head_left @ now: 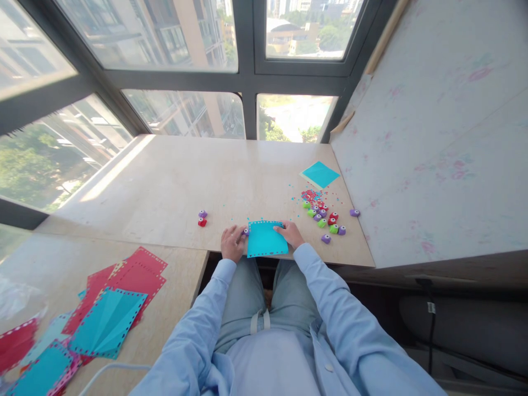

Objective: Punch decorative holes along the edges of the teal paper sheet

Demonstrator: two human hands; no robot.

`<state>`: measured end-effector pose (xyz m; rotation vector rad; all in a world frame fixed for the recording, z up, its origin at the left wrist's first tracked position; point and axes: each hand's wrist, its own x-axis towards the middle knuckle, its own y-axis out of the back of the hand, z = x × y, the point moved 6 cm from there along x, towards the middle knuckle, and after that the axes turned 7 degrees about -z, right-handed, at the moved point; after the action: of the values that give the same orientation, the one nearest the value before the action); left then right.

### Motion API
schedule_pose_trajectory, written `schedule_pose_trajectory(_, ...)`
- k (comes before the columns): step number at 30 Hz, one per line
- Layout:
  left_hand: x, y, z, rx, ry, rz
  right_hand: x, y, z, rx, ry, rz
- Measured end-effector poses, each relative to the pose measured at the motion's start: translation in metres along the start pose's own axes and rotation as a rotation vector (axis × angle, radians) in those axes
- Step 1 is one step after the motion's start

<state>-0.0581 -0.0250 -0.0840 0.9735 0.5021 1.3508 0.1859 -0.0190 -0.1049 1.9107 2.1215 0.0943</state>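
Note:
A cyan paper square (266,240) with punched holes along its edges lies at the near edge of the wooden desk (173,187), right in front of me. My left hand (233,242) is at the sheet's left edge, closed around a small purple hole punch (246,232) set against that edge. My right hand (291,233) presses flat on the sheet's upper right corner.
Several small purple, red and green punches (325,219) and paper confetti (311,195) lie right of the sheet, a plain cyan sheet (320,174) behind them. Two punches (202,218) sit to the left. Punched red and cyan sheets (111,313) are stacked on the lower left table.

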Motion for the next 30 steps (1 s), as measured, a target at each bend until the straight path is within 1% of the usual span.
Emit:
schedule_pose_trajectory(8, 0.000, -0.003, -0.003, -0.022, -0.006, -0.041, 0.001, 0.001, 0.000, -0.017, 0.008, 0.028)
schedule_pose_trajectory(21, 0.002, -0.003, -0.005, -0.039, 0.026, -0.022, -0.003, 0.000, -0.001, 0.027, -0.002, -0.008)
schedule_pose_trajectory(27, 0.002, -0.001, 0.003, 0.000, -0.034, -0.070, -0.002, 0.000, -0.001, 0.033, -0.018, -0.016)
schedule_pose_trajectory(30, 0.003, 0.000, 0.005, 0.029, -0.045, -0.073, 0.000, -0.001, -0.001, 0.028, -0.026, -0.008)
